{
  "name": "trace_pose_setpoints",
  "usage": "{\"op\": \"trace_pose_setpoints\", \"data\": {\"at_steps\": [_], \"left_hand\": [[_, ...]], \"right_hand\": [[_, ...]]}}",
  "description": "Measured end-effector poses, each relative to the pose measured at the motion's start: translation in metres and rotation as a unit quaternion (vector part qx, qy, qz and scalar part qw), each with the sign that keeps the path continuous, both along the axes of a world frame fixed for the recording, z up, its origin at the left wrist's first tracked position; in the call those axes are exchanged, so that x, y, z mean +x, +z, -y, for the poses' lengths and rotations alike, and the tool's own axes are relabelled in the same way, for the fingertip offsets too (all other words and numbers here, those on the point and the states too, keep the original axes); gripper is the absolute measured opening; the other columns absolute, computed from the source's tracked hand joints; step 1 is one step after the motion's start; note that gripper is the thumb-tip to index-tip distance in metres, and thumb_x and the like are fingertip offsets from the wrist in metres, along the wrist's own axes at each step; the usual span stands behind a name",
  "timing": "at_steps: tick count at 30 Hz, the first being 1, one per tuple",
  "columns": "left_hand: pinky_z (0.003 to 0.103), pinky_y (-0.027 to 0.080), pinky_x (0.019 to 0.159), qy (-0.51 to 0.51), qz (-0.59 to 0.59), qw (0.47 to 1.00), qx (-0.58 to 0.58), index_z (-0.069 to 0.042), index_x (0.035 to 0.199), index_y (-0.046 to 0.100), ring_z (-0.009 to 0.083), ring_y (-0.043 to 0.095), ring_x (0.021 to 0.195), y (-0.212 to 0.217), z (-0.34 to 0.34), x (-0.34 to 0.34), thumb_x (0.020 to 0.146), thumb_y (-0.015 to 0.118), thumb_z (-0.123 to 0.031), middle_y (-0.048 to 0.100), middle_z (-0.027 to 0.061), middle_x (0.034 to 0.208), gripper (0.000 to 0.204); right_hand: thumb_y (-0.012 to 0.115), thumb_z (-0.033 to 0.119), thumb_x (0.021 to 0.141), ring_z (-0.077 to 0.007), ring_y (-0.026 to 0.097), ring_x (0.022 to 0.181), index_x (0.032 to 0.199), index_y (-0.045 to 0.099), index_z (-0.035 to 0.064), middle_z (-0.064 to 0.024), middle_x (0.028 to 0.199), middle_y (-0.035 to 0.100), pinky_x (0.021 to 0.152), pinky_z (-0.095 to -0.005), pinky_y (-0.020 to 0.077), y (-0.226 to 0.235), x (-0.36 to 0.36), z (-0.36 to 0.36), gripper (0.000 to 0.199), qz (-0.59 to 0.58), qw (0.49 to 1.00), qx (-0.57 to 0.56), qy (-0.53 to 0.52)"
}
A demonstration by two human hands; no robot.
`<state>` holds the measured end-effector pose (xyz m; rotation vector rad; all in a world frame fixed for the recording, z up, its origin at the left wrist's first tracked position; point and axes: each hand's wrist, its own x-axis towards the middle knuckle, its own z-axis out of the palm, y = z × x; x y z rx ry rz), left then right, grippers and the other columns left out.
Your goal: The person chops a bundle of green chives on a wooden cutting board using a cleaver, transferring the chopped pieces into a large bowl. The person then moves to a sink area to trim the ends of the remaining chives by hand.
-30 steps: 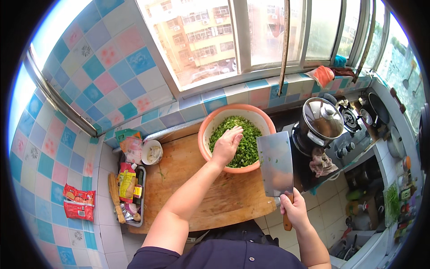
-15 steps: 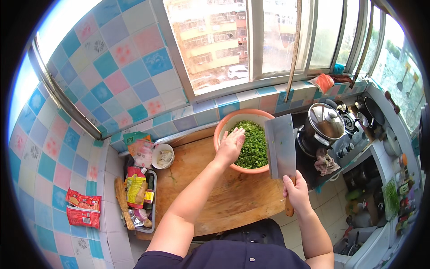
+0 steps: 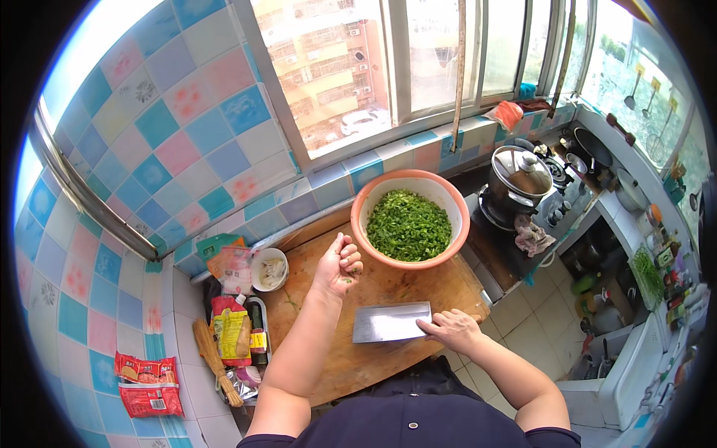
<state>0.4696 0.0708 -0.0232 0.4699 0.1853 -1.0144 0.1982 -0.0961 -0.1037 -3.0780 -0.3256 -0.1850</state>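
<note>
Chopped green leaves [image 3: 409, 226] fill a round basin [image 3: 357, 224] with a pinkish-orange rim, at the far side of the wooden cutting board [image 3: 321, 366]. My left hand [image 3: 338, 264] is raised to the left of the basin, its fingers curled in. Green flecks cling near its palm, and the curled fingers hide whatever may be inside. My right hand [image 3: 451, 330] grips a wide-bladed cleaver [image 3: 390, 322] low at the board's near side. Its blade is turned flat and points left; the hand covers the handle.
A white bowl with pale pieces [image 3: 269, 270] stands at the board's left, beside a tray of packets [image 3: 231, 328] and a straw brush [image 3: 214, 358]. A lidded pot [image 3: 515, 183] is on the stove at right. Windows line the back wall.
My left hand has left the basin, moving left and curling its fingers. My right hand has brought the cleaver from upright beside the basin down and left, to flat over the board.
</note>
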Motion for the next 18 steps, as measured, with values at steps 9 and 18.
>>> {"op": "trace_pose_setpoints", "data": {"at_steps": [9, 18], "left_hand": [[0.024, 0.020, 0.037, -0.006, -0.054, 0.998, -0.013, -0.012, 0.074, 0.052, 0.0084, 0.022, 0.037, -0.016, 0.019, -0.010, 0.100, 0.040, -0.025, 0.027, -0.0055, 0.050, 0.032], [0.022, 0.019, 0.038, -0.037, -0.107, 0.987, -0.112, -0.005, 0.091, 0.057, 0.0066, 0.024, 0.042, 0.010, 0.111, -0.089, 0.104, 0.034, -0.019, 0.031, -0.0045, 0.058, 0.030]], "right_hand": [[0.061, 0.037, 0.086, -0.0208, 0.051, 0.098, 0.124, 0.057, 0.0230, -0.0034, 0.099, 0.053, 0.084, -0.0336, 0.0440, -0.024, 0.004, 0.004, 0.040, -0.043, 0.996, 0.069, -0.039], [0.060, 0.026, 0.090, -0.0291, 0.057, 0.098, 0.103, 0.068, 0.0085, -0.0095, 0.102, 0.060, 0.087, -0.0388, 0.0466, 0.003, -0.114, 0.072, 0.023, 0.197, 0.879, 0.295, -0.318]]}}
